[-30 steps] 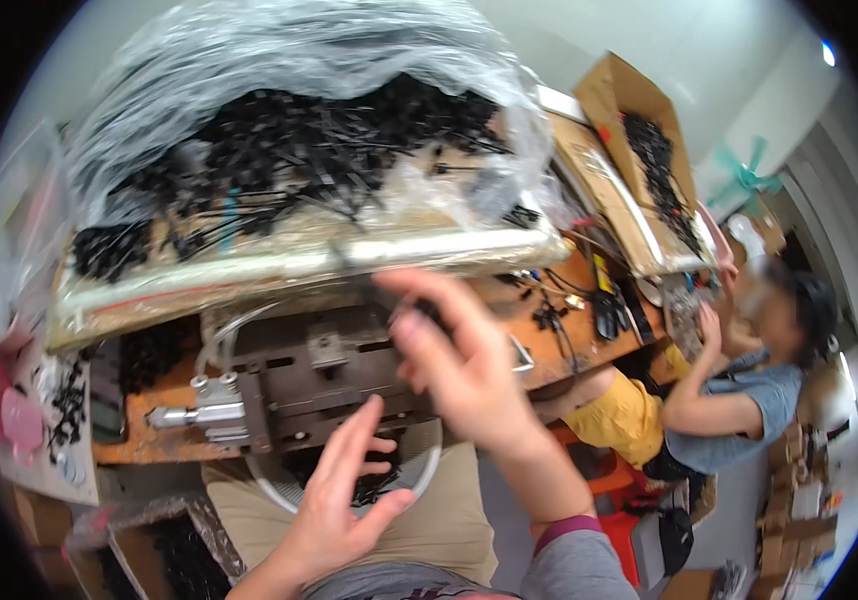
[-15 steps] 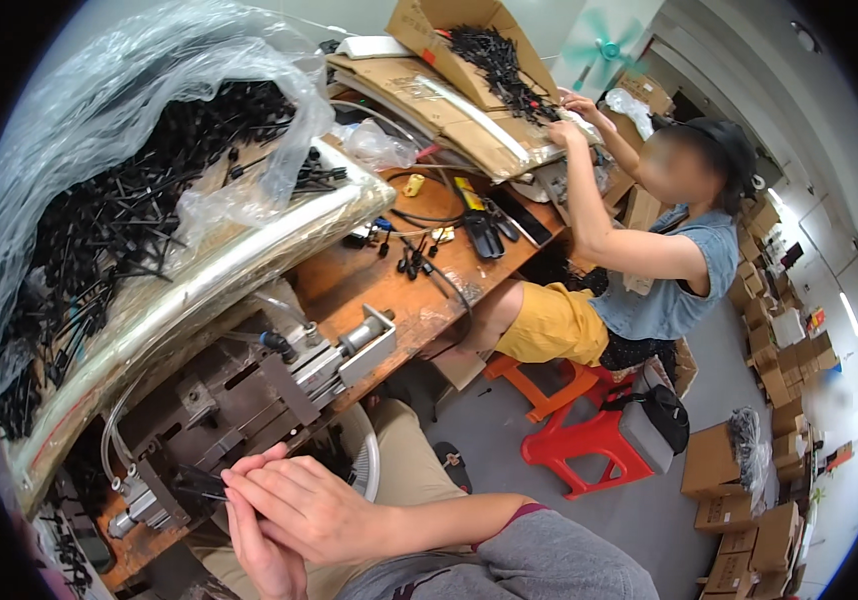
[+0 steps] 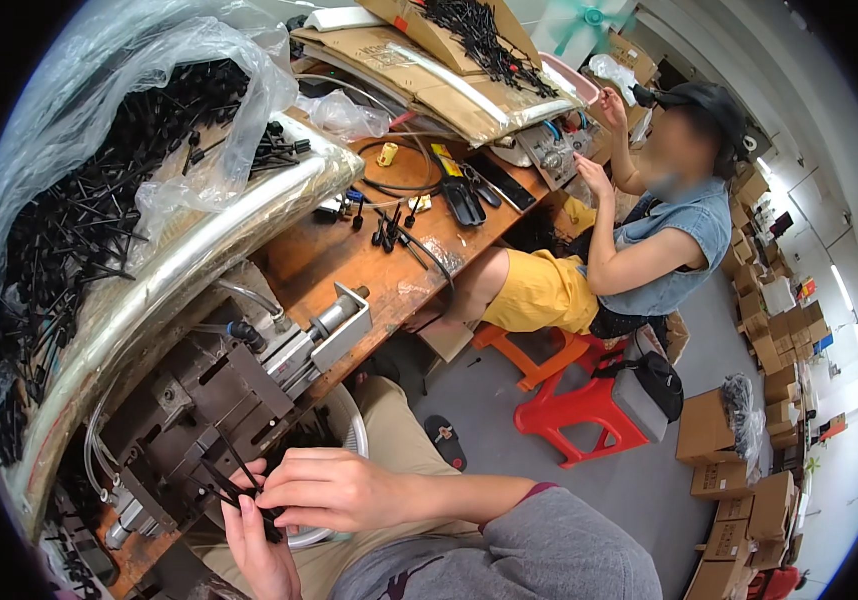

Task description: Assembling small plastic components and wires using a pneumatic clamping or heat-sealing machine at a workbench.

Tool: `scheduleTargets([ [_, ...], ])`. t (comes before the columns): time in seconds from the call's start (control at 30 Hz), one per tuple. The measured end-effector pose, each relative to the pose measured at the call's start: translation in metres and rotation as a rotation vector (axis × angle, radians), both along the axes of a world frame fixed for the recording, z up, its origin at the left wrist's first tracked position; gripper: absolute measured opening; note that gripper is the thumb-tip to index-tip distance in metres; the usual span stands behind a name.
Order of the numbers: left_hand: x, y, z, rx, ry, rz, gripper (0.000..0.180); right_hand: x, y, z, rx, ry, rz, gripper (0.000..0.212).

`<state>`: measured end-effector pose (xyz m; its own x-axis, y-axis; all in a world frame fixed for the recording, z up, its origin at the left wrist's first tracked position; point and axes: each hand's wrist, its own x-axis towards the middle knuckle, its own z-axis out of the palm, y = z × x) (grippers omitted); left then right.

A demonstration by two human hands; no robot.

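Several thin black cable pieces [image 3: 237,466] stick up from between my two hands, fanned out toward the machine. Low in the view, my left hand [image 3: 257,548] is closed around their lower ends. My right hand [image 3: 337,490] reaches across from the right, its fingers bent and pressed onto the same pieces. Their lower ends are partly covered by my fingers. Just beyond my hands lies a dark metal fixture [image 3: 181,405] with a silver pneumatic cylinder [image 3: 294,362] and clear air hoses.
A plastic-lined tray [image 3: 279,200] heaped with black cable pieces [image 3: 69,215] stands at left. On the wooden table [image 3: 299,262] lie more cables, yellow-handled cutters [image 3: 459,190] and a dark phone [image 3: 501,185]. A co-worker [image 3: 659,230] sits beyond, near a red stool [image 3: 589,415]; cartons [image 3: 719,440] line the right.
My hands have parted slightly, and the black cable pieces now stand up and spread apart. The co-worker's hands have come away from the cardboard box. The whole view has shifted a little.
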<state>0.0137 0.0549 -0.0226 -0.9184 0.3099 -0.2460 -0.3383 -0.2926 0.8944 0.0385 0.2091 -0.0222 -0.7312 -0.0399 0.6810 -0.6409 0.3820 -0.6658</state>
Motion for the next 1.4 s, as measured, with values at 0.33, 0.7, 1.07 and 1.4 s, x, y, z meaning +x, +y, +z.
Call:
scheduleTargets([
  [0.33, -0.005, -0.014, 0.001, 0.112, -0.010, -0.123, 0.018, 0.003, 0.017, 0.020, 0.046, 0.100, -0.295, 0.033],
  [0.7, -0.011, -0.044, 0.002, 0.142, 0.181, 0.005, 0.036, -0.028, -0.024, -0.005, 0.418, -0.075, -0.084, 0.027],
  [1.07, -0.012, -0.051, -0.002, 0.255, 0.149, 0.015, 0.028, -0.039, -0.034, 0.010, 0.810, -0.115, -0.169, 0.024],
  [1.4, -0.014, -0.049, 0.005, 0.163, 0.257, 0.020, 0.024, -0.039, -0.042, 0.025, 0.934, -0.186, -0.182, 0.022],
])
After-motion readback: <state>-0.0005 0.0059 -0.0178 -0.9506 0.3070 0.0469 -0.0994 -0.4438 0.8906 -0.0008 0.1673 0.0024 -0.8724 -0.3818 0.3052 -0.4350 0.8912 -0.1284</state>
